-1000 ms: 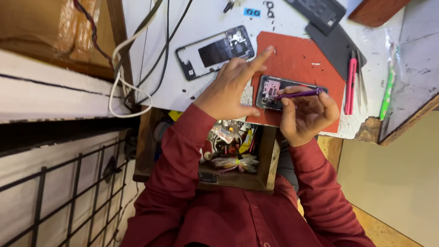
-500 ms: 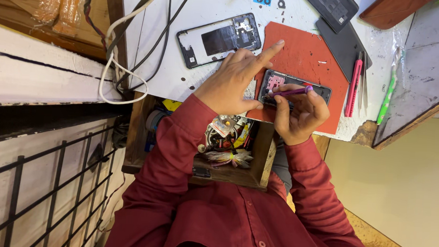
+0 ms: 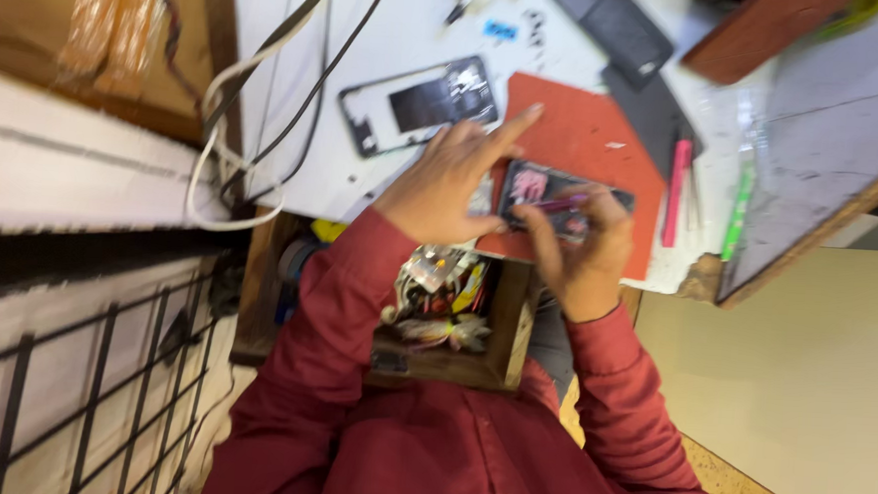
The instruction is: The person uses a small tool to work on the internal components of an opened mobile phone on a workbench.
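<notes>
Worker in dark-red, long-sleeved button-up shirt; sleeves reach w/ cuffs at both wrists, one small matching button visible on front; left hand [image 3: 451,175] & right hand [image 3: 581,246] bare.
</notes>
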